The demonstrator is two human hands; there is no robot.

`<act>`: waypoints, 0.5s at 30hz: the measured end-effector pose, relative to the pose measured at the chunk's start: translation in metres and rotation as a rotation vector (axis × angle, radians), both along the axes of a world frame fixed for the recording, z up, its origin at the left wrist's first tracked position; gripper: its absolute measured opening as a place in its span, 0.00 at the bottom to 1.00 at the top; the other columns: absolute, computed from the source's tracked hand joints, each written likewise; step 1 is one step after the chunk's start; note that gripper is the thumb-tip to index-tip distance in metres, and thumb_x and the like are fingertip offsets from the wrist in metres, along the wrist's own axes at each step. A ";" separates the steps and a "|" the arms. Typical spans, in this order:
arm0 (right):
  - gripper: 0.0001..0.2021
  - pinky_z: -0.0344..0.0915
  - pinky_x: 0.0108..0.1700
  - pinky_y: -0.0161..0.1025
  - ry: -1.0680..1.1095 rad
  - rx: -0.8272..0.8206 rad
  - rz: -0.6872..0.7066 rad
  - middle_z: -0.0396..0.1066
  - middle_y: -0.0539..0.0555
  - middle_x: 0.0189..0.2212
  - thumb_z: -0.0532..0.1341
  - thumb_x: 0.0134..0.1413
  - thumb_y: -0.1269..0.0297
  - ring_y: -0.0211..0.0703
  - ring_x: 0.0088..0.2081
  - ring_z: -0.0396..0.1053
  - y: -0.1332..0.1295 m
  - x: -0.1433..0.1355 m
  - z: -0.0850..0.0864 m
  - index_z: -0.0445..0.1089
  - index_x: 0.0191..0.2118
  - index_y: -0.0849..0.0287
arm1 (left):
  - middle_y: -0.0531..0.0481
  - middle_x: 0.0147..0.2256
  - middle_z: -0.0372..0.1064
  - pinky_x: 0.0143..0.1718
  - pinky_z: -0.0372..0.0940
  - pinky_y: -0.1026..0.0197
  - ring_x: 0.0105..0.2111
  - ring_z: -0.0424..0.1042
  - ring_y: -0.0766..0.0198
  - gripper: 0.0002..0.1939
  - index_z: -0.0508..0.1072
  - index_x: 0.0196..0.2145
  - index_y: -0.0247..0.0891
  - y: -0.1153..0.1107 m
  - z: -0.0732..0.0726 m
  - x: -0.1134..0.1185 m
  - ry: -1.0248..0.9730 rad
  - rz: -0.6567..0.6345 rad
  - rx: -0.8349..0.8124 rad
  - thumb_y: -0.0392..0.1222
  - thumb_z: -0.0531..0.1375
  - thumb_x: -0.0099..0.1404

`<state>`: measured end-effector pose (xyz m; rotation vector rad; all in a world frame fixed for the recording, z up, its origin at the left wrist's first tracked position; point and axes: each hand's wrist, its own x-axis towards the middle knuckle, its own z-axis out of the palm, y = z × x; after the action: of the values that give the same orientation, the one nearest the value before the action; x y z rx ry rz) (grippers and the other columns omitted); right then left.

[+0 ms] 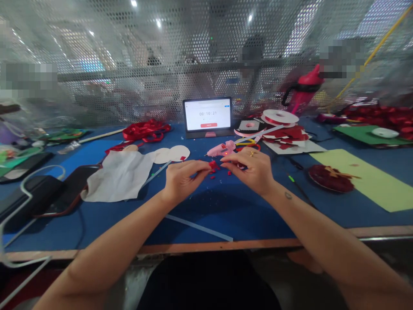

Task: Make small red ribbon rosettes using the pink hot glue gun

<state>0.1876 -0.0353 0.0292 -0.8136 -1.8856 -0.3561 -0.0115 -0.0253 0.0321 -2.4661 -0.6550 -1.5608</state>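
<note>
My left hand (187, 180) is closed in a pinch, with a small red ribbon piece (212, 165) at its fingertips. Facing it, my right hand (253, 170) has thumb and forefinger drawn together; whatever lies between them is too small to make out. Just beyond the hands a pink glue gun (222, 149) lies on its side. Tiny red bits (229, 173) are scattered on the blue tabletop under the fingers. White felt circles (172, 154), one with a red diamond-shaped piece on it, lie beyond my left hand. Yellow-handled scissors (247, 143) are partly hidden behind my right hand.
A tablet (208, 116) showing a timer stands at the back. Ribbon spools (280, 117) and red scraps (287, 140) lie right of it. White cloth (119, 176) and a phone (72, 189) are at left. A clear glue stick (200, 227) lies near the front edge.
</note>
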 end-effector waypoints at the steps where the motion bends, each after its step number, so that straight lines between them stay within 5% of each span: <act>1: 0.05 0.63 0.31 0.32 0.012 -0.069 0.017 0.71 0.48 0.21 0.62 0.50 0.63 0.34 0.25 0.66 0.001 -0.001 -0.001 0.73 0.32 0.57 | 0.55 0.27 0.75 0.31 0.67 0.74 0.27 0.73 0.73 0.02 0.74 0.29 0.36 -0.001 0.000 0.000 0.000 -0.013 -0.010 0.33 0.62 0.57; 7: 0.07 0.61 0.29 0.31 0.078 -0.368 0.166 0.70 0.48 0.21 0.61 0.51 0.61 0.33 0.24 0.64 -0.003 -0.004 -0.002 0.74 0.34 0.57 | 0.53 0.28 0.74 0.33 0.67 0.72 0.29 0.73 0.72 0.03 0.74 0.30 0.36 -0.002 0.000 0.001 0.042 -0.074 -0.077 0.32 0.60 0.58; 15: 0.06 0.60 0.28 0.31 0.129 -0.368 0.210 0.69 0.48 0.20 0.62 0.50 0.63 0.33 0.23 0.63 -0.004 -0.004 -0.001 0.74 0.33 0.59 | 0.53 0.27 0.74 0.33 0.67 0.71 0.28 0.73 0.72 0.04 0.74 0.29 0.36 -0.001 0.000 0.001 0.040 -0.070 -0.118 0.33 0.59 0.59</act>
<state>0.1832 -0.0394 0.0279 -0.8456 -1.9189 0.1763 -0.0103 -0.0267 0.0318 -2.6256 -0.6796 -1.5341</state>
